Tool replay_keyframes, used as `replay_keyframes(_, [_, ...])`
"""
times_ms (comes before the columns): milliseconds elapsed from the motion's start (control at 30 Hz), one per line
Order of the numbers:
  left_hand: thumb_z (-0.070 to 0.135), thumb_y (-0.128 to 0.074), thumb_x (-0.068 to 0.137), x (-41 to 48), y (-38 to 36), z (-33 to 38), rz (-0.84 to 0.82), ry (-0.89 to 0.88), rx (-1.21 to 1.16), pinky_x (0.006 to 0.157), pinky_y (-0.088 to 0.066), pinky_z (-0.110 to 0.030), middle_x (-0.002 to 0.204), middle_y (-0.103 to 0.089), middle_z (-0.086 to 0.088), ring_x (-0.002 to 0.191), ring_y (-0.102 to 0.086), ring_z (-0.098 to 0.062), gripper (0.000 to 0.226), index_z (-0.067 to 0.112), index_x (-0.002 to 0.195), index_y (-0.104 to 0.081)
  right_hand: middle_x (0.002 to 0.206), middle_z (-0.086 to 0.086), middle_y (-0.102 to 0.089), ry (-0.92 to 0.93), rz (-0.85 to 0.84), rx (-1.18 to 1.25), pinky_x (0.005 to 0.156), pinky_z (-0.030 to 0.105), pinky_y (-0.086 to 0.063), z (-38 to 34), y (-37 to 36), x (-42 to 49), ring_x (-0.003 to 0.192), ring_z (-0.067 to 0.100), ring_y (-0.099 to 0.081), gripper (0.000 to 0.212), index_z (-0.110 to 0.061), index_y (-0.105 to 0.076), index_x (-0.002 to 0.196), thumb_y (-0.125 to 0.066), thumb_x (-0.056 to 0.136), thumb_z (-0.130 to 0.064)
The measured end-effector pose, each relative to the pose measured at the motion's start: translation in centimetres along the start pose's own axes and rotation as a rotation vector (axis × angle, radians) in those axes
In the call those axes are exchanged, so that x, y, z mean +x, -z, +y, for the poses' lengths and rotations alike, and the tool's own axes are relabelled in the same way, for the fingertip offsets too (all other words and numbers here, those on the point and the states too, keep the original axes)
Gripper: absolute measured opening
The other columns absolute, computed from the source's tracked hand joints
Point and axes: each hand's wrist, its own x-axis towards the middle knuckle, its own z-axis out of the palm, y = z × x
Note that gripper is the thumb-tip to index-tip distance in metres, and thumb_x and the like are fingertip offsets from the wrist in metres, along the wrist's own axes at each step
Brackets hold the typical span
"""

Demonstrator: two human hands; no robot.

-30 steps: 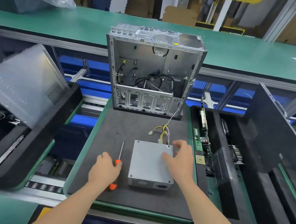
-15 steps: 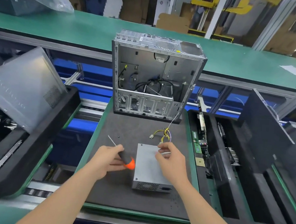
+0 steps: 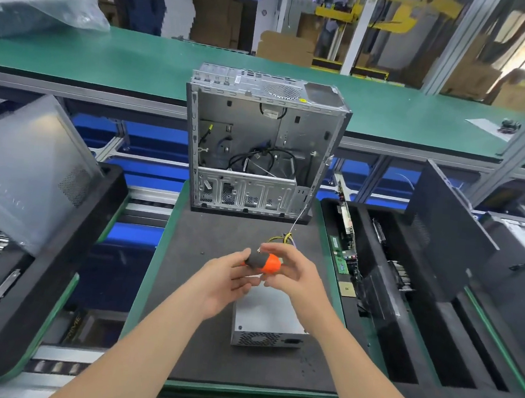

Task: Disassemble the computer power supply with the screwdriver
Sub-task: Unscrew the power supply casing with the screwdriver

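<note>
Assembly-line station, green benches behind; dark foam mat (image 3: pixel 207 354) in front. Left hand (image 3: pixel 226 280) pinches the black grip section of the screwdriver (image 3: pixel 263 262); right hand (image 3: pixel 295 274) curls round its orange butt end; shaft hidden by fingers. The tool is held in the air above the power supply (image 3: pixel 267 322), which lies flat on the mat, vent grille toward the near edge; yellow wire bundle (image 3: pixel 280 238) just beyond the hands. Open computer case (image 3: pixel 263 147) stands upright at the mat's far end; its yellow sticker is too small to read. At left, a leaning grey panel (image 3: pixel 30 170) with illegible lettering; a dark item (image 3: pixel 74 325) below appears to read "PRIME".
</note>
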Motion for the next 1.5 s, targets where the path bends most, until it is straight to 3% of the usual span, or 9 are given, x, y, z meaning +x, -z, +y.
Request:
replay_keyframes(100, [0.042,-0.064,0.101,0.3,-1.3,0.1,-0.014,-0.041,0.074,0.070,-0.049,-0.026,0.101,-0.079,-0.010,0.076,-0.071,-0.018,0.037,0.009,0.116,-0.075,0.113,0.008,-0.072,0.058,0.001,-0.057,0.091,0.038,-0.058,0.2,0.9,0.1,0.104,0.027,-0.071,0.041,-0.018,-0.067,0.125,-0.077,0.086,-0.008])
replay_keyframes(200, [0.048,-0.061,0.102,0.6,-2.2,0.4,0.009,-0.128,0.241,0.068,-0.050,-0.027,0.097,-0.080,-0.007,0.075,-0.071,-0.018,0.041,0.011,0.110,-0.076,0.108,0.007,-0.074,0.107,0.080,-0.054,0.077,0.038,-0.059,-0.2,1.8,0.9,0.095,0.027,-0.072,0.031,-0.022,-0.068,0.119,-0.077,0.090,-0.019])
replay_keyframes(300, [0.041,-0.069,0.098,1.1,-2.7,0.4,0.248,-0.362,0.529,0.069,-0.054,-0.031,0.081,-0.077,-0.003,0.065,-0.068,-0.015,0.027,0.015,0.100,-0.072,0.099,0.005,-0.075,0.139,0.145,-0.063,0.068,0.035,-0.057,-1.0,3.1,2.5,0.085,0.026,-0.074,0.021,-0.025,-0.066,0.110,-0.074,0.090,-0.024])
replay_keyframes(367, [0.030,-0.077,0.093,1.4,-2.7,0.5,0.432,-0.569,0.727,0.071,-0.052,-0.018,0.086,-0.072,0.002,0.071,-0.067,-0.010,0.011,0.023,0.098,-0.070,0.091,0.006,-0.076,0.152,0.138,-0.076,0.064,0.034,-0.056,-1.8,3.8,3.8,0.083,0.029,-0.075,0.013,-0.024,-0.062,0.102,-0.071,0.093,-0.027])
replay_keyframes(467, [0.016,-0.074,0.095,1.9,-2.9,1.2,0.348,-0.700,0.949,0.077,-0.045,-0.008,0.103,-0.069,0.012,0.088,-0.065,-0.002,0.020,0.029,0.110,-0.073,0.084,0.002,-0.075,0.194,0.085,-0.179,0.064,0.034,-0.059,-3.1,4.6,5.8,0.075,0.026,-0.075,0.014,-0.026,-0.057,0.100,-0.068,0.093,-0.028])
replay_keyframes(600, [0.006,-0.065,0.097,2.6,-2.9,1.7,0.294,-0.685,1.048,0.078,-0.047,-0.011,0.093,-0.076,0.015,0.088,-0.068,0.001,0.024,0.025,0.104,-0.077,0.081,-0.008,-0.068,0.293,0.002,-0.379,0.058,0.027,-0.058,-4.4,4.9,7.9,0.067,0.014,-0.071,0.033,-0.039,-0.048,0.118,-0.065,0.092,-0.029])
replay_keyframes(933, [-0.004,-0.053,0.100,3.8,0.6,-0.7,0.363,-0.577,1.004,0.087,-0.048,-0.011,0.094,-0.077,0.024,0.097,-0.069,0.006,0.052,0.044,0.100,-0.072,0.077,-0.007,-0.056,0.410,-0.091,-0.569,0.065,0.050,-0.055,-4.5,3.1,9.9,0.065,0.020,-0.059,0.037,-0.047,-0.038,0.116,-0.055,0.091,-0.026])
replay_keyframes(1267, [0.002,-0.058,0.101,5.5,3.6,-1.0,0.254,-0.516,1.072,0.085,-0.042,-0.002,0.105,-0.076,0.017,0.101,-0.066,0.002,0.034,0.029,0.104,-0.077,0.076,-0.007,-0.055,0.339,0.095,-0.557,0.048,0.016,-0.046,-3.5,2.0,10.5,0.063,0.016,-0.056,0.048,-0.044,-0.038,0.111,-0.064,0.082,-0.017])
replay_keyframes(1500, [0.003,-0.056,0.100,6.1,4.8,-0.8,0.196,-0.513,1.061,0.081,-0.043,-0.003,0.101,-0.076,0.023,0.097,-0.064,0.006,0.041,0.040,0.099,-0.073,0.074,-0.007,-0.058,0.251,0.150,-0.610,0.055,0.027,-0.048,-2.5,0.8,9.9,0.062,0.013,-0.056,0.045,-0.040,-0.038,0.115,-0.063,0.080,-0.025])
